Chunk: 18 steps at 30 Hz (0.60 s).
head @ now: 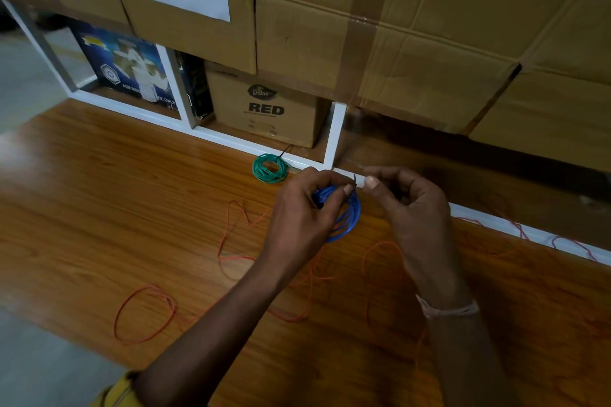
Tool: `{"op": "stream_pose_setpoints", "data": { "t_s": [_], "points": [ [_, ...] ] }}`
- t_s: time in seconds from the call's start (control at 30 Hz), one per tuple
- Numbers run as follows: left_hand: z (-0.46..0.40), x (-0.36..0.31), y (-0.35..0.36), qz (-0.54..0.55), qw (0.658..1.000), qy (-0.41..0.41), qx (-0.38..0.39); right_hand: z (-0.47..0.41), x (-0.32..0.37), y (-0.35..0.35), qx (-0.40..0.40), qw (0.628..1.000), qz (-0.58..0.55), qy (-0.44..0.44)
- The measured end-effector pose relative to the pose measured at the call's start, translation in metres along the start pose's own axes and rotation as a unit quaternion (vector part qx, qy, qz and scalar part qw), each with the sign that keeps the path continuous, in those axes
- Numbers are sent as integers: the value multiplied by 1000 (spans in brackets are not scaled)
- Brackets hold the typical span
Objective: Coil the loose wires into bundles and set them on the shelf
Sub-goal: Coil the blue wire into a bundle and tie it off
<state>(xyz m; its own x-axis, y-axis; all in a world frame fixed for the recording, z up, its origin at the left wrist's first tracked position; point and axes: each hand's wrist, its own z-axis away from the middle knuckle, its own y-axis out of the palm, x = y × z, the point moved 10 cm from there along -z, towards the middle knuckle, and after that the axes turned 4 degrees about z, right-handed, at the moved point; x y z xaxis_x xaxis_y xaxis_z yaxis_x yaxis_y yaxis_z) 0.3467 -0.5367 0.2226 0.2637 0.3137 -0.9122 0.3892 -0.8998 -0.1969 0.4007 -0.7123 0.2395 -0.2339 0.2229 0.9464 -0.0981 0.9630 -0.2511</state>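
While both hands pinch its tie, blue coil (347, 220) hangs between.

Held wire coil (347, 218) is gripped above wooden surface (99, 201), btwn left hand (304, 211) and right hand (410, 208). Tied coil (269, 168) lies behind-left, beside shelf edge (231, 139). Loose wire (145, 314) is spread in front. Cartons (413, 43) are stacked behind.

The left hand (307, 208) hides most of the blue coil (347, 218) — the dark tie (354, 182) is too small to tell.
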Motion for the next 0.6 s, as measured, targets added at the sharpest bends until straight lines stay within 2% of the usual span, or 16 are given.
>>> {"op": "stream_pose_setpoints", "data": {
  "t_s": [0.17, 0.27, 0.4, 0.5, 0.6],
  "points": [
    [2, 1, 0, -13, 1000, 11, 23, -13, 8, 10, 99, 991, 83, -33],
    [3, 3, -1, -8, 1000, 10, 28, -17, 8, 16, 121, 988, 90, -42],
    [4, 9, 0, 29, 998, -11, 52, -19, 4, 21, 128, 990, 56, -36],
    [4, 11, 2, 73, 994, -30, 82, -21, -12, 30, 157, 986, -38, 37],
    [4, 11, 1, 86, 991, -35, 95, -22, -27, 40, 184, 978, -67, 73]
  ]
}}
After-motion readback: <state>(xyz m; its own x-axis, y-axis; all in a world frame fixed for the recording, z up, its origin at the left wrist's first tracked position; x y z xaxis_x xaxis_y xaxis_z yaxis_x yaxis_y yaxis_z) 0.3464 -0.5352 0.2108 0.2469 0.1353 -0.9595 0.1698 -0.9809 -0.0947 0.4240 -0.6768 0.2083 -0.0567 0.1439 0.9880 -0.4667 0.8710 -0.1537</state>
